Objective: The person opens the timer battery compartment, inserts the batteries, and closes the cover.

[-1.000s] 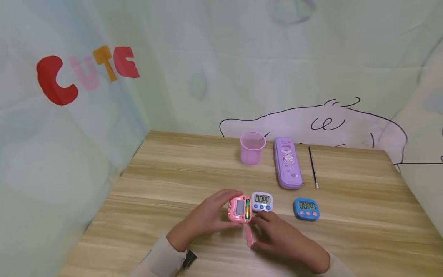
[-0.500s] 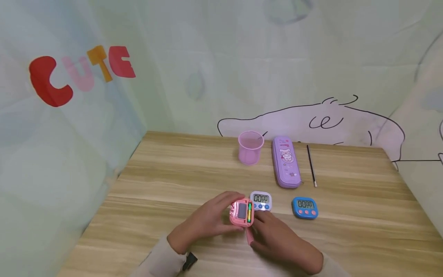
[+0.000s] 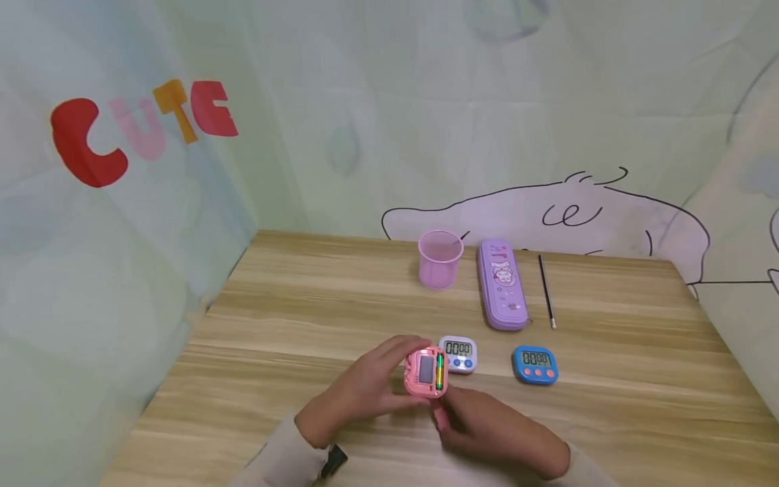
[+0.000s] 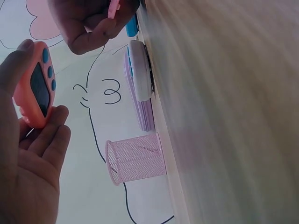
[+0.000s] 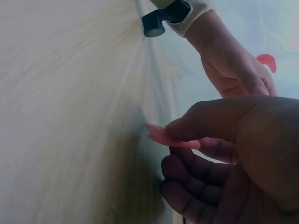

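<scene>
My left hand grips a pink digital timer by its edges, thumb on one side and fingers on the other. Its back faces the head camera, with the compartment uncovered and a green-and-gold battery lying inside. In the left wrist view the timer's front shows a dark screen and blue buttons. Just below and right of the timer, my right hand pinches a slim pink battery cover between thumb and curled forefinger. From the head, much of that cover is hidden by the hand.
A white timer lies behind the hands, a blue timer farther right. At the back stand a pink mesh cup and, beside it, a purple pencil case and a black pencil. A printed curtain borders the wooden table.
My right hand has drawn its fingers in around the cover, which now shows less and sits closer under the timer. More of the white timer is visible. The left hand keeps its grip.
</scene>
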A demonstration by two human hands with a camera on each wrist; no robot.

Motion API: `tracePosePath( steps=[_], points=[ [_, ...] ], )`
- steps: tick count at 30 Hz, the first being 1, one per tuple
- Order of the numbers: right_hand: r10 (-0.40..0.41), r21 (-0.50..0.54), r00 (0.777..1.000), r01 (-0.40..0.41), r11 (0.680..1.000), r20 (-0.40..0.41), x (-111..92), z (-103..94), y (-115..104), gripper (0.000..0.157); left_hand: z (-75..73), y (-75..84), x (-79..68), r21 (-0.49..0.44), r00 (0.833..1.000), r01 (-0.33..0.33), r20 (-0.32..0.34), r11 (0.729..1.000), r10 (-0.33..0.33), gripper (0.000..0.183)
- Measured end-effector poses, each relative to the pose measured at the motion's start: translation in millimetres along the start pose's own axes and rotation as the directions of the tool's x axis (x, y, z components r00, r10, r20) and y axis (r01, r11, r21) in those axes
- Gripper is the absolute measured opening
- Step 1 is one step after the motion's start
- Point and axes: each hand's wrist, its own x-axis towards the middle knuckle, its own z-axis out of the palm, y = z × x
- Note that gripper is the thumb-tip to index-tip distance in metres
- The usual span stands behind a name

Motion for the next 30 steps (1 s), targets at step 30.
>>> tracePosePath(
  steps=[30],
  points=[
    [0.095, 0.514, 0.94, 0.094, 0.853, -0.329, -11, -49.3, -16, 0.004, 0.2, 15.4, 2.3, 0.043, 0.994, -0.069, -0.08, 0.997, 0.072, 0.085]
  ],
)
